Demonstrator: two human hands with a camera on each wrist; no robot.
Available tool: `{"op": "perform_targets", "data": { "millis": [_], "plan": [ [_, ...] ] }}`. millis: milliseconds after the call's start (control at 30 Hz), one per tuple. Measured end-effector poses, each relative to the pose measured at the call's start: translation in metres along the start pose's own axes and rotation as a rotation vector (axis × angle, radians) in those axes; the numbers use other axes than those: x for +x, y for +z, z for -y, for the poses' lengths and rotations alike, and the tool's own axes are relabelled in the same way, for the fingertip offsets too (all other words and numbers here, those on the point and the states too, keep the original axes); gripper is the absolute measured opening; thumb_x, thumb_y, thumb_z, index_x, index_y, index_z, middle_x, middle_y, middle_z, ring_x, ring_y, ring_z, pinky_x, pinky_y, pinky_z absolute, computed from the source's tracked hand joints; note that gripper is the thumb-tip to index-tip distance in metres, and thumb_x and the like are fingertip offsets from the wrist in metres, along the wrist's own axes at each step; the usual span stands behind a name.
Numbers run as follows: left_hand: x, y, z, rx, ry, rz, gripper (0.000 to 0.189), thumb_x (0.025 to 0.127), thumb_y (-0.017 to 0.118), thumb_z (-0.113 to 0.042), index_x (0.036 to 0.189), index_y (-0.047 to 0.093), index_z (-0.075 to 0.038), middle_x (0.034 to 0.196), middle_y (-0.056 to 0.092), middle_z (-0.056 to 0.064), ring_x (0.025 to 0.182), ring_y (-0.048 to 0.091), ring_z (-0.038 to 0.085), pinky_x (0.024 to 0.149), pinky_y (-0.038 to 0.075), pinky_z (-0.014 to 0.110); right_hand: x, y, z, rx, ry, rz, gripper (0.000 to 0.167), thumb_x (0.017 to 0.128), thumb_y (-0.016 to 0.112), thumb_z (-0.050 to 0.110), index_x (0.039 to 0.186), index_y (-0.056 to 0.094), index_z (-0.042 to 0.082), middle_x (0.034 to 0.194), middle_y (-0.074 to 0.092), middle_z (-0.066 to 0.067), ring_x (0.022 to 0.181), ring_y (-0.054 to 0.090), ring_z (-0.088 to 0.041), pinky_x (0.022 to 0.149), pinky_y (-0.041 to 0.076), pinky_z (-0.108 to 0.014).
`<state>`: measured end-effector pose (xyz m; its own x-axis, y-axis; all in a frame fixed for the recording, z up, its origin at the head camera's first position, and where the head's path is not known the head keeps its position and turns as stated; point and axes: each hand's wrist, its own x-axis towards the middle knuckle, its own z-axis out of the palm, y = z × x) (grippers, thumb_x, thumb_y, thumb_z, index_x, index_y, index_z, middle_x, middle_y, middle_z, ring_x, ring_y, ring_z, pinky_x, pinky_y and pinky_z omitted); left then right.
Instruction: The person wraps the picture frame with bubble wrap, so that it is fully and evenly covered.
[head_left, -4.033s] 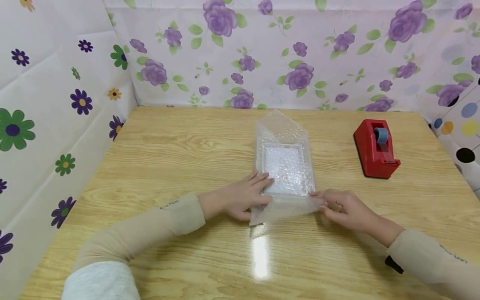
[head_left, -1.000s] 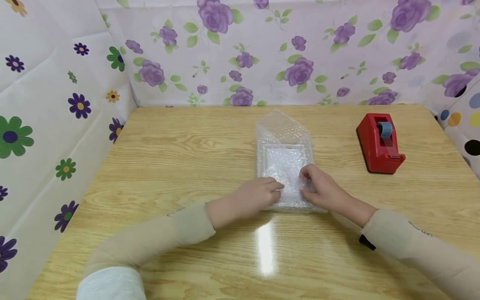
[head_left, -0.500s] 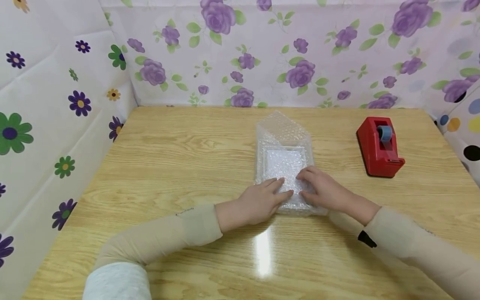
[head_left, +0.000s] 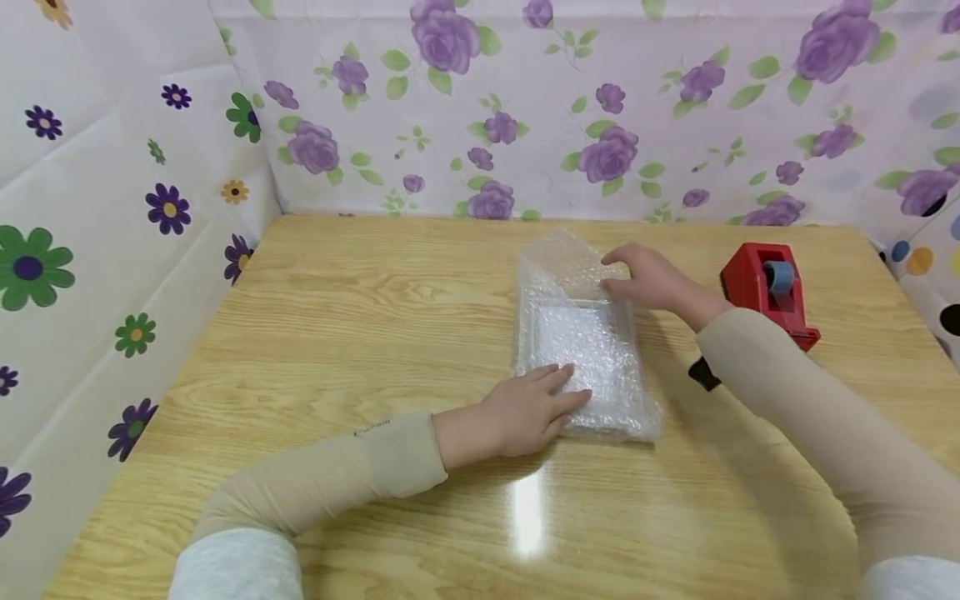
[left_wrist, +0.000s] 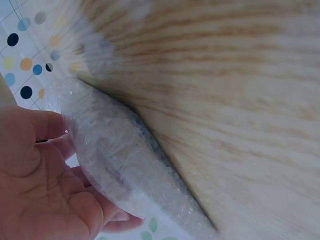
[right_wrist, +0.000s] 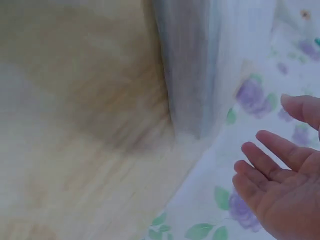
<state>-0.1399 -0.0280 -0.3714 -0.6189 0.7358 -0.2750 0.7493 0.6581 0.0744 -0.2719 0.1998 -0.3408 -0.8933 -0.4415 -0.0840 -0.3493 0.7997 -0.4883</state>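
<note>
A pale rectangular picture frame (head_left: 585,333) lies on the table, covered by clear bubble wrap (left_wrist: 115,150). At its far end the wrap extends as a pointed flap (head_left: 562,254), flat on the wood. My left hand (head_left: 528,414) rests on the near left part of the package with its fingers spread. In the left wrist view, that hand's fingers touch the wrap's edge. Above the right side of the flap hovers my right hand (head_left: 648,279); the right wrist view has its fingers (right_wrist: 272,150) extended, apart from the blurred package side, holding nothing.
A red tape dispenser (head_left: 765,292) with a blue-cored roll (head_left: 778,277) stands at the table's right, partly hidden by the right sleeve (head_left: 780,392). Flowered cloth (head_left: 450,125) lines the back and left of the wooden table (head_left: 360,308).
The near flap of wrap has been folded over the frame. My right hand has left the near right side and moved up to the far flap. The left hand stays pressed on the package.
</note>
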Motion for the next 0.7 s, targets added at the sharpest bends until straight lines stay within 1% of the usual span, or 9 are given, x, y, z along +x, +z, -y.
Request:
{"op": "perform_targets", "data": {
  "millis": [100,233,300,433,567,633,700],
  "plan": [
    [-0.001,0.0,0.0,-0.015,-0.004,0.0,0.046,0.103,0.033,-0.034,0.149,0.03,-0.03,0.158,0.021,0.007,0.143,0.026,0.024,0.112,0.035,0.038,0.021,-0.002,-0.004,0.01,0.05,0.043,0.053,0.094,0.054,0.018,0.133,0.04,-0.016,0.135,0.042,-0.036,0.127,0.038,-0.049,0.107,0.032,-0.058],
    [-0.001,0.002,0.0,-0.02,-0.005,0.0,0.046,0.103,0.034,-0.033,0.149,0.031,-0.03,0.158,0.021,0.007,0.143,0.026,0.024,0.113,0.033,0.037,0.043,-0.002,-0.011,0.038,0.131,0.104,0.06,0.094,0.049,0.021,0.135,0.031,-0.018,0.136,0.037,-0.039,0.126,0.036,-0.052,0.106,0.032,-0.059],
    [0.0,0.003,-0.001,-0.01,-0.001,-0.004,0.046,0.103,0.034,-0.032,0.149,0.032,-0.029,0.157,0.022,0.008,0.143,0.027,0.024,0.113,0.033,0.036,0.052,-0.001,-0.013,0.055,0.173,0.135,0.063,0.095,0.048,0.022,0.137,0.028,-0.019,0.138,0.034,-0.04,0.128,0.033,-0.053,0.108,0.03,-0.059],
    [-0.001,0.005,-0.001,0.014,0.01,-0.023,0.045,0.103,0.036,-0.032,0.148,0.034,-0.029,0.156,0.026,0.009,0.141,0.03,0.024,0.113,0.034,0.034,0.069,0.0,-0.015,0.073,0.228,0.189,0.066,0.096,0.048,0.024,0.137,0.023,-0.022,0.141,0.026,-0.041,0.132,0.025,-0.053,0.112,0.025,-0.058],
    [-0.002,0.004,0.0,0.034,0.022,-0.044,0.045,0.102,0.037,-0.031,0.147,0.036,-0.028,0.155,0.028,0.01,0.14,0.032,0.024,0.113,0.033,0.034,0.082,-0.002,-0.013,0.076,0.262,0.199,0.068,0.095,0.049,0.025,0.137,0.023,-0.023,0.142,0.024,-0.041,0.134,0.022,-0.052,0.113,0.023,-0.056],
    [-0.002,0.004,0.0,0.041,0.026,-0.054,0.045,0.102,0.037,-0.031,0.147,0.037,-0.028,0.154,0.029,0.01,0.14,0.033,0.024,0.113,0.032,0.033,0.088,-0.003,-0.011,0.089,0.272,0.178,0.068,0.095,0.051,0.024,0.136,0.025,-0.023,0.142,0.025,-0.041,0.135,0.023,-0.051,0.113,0.024,-0.056],
    [-0.003,0.003,0.001,0.043,0.03,-0.061,0.045,0.102,0.037,-0.031,0.147,0.037,-0.027,0.154,0.03,0.011,0.14,0.034,0.025,0.114,0.032,0.033,0.093,-0.003,-0.01,0.131,0.285,0.156,0.068,0.095,0.052,0.025,0.137,0.026,-0.022,0.143,0.026,-0.039,0.135,0.023,-0.05,0.113,0.025,-0.055]
  ]
}}
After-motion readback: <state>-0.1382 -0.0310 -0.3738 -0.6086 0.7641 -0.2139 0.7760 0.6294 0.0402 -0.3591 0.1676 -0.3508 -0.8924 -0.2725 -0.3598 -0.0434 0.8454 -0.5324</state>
